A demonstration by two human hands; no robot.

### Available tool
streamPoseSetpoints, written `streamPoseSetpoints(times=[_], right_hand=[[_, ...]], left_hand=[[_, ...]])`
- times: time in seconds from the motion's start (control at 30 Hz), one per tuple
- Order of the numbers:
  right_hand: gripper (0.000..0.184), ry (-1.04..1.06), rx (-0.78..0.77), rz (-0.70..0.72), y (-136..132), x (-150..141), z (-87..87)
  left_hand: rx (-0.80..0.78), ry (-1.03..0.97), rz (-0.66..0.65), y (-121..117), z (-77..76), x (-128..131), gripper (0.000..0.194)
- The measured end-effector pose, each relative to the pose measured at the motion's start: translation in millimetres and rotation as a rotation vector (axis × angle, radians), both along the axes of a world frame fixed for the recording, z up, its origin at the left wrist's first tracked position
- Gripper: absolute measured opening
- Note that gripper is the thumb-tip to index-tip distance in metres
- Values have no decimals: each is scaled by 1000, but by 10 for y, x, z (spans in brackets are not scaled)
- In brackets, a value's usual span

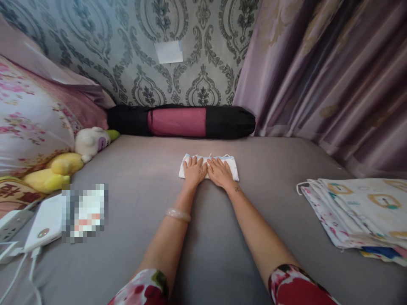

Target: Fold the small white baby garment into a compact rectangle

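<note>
A small folded white cloth (pixel 231 164) lies on the grey bed sheet (pixel 143 178), straight ahead. My left hand (pixel 193 170) rests flat on its left half, fingers stretched out. My right hand (pixel 219 172) lies flat beside it on the middle of the cloth, fingers also extended. The two hands touch side by side. A pale bangle (pixel 178 214) circles my left wrist.
A stack of patterned cloths (pixel 356 212) lies at the right. A black and pink rolled bag (pixel 181 121) runs along the wall. Plush toys (pixel 79 154) and floral pillows (pixel 28 123) sit at the left, with white chargers and cables (pixel 38 224). Purple curtains (pixel 318 67) hang at right.
</note>
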State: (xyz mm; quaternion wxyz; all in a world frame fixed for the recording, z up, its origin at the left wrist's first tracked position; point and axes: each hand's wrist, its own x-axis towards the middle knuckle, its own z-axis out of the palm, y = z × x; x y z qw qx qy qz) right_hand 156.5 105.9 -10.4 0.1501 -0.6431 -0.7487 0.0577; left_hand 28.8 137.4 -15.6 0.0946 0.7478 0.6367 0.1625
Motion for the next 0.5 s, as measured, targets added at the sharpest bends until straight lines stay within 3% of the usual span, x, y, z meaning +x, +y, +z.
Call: streamPoseSetpoints(times=[0.33,0.5], right_hand=[[50,-47,-22,-126,32,108,-10],[53,-86,-43,-168,31,187,-15]], left_hand=[[4,103,66,22,34,-164,54],[-95,113,77,40,42,-350,57]])
